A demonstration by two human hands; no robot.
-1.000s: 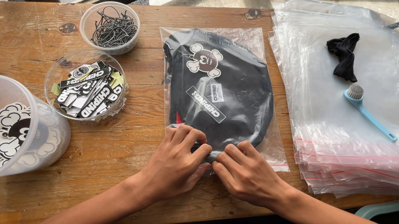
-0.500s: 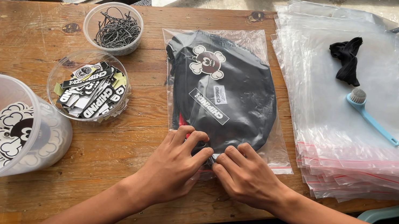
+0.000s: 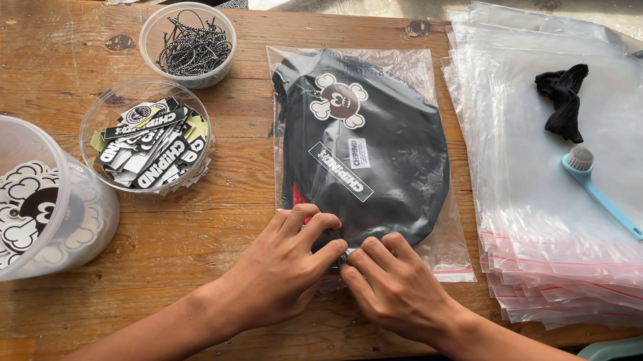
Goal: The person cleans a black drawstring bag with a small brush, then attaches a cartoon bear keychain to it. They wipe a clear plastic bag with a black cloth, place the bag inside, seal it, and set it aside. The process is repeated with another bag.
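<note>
Black cap (image 3: 362,148) in clear bag, flat

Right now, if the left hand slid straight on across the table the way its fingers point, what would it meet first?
The left hand points up and right, toward the right hand. Its fingertips already rest on the clear bag holding the black cap, so it would likely press into the cap's near edge first.

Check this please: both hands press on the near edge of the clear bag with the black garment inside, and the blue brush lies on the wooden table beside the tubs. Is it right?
Not quite. The head view shows the blue brush on the stack of clear zip bags, not on the wooden table beside the tubs. The rest holds: the left hand and right hand press the near edge of the bagged black garment.
</note>
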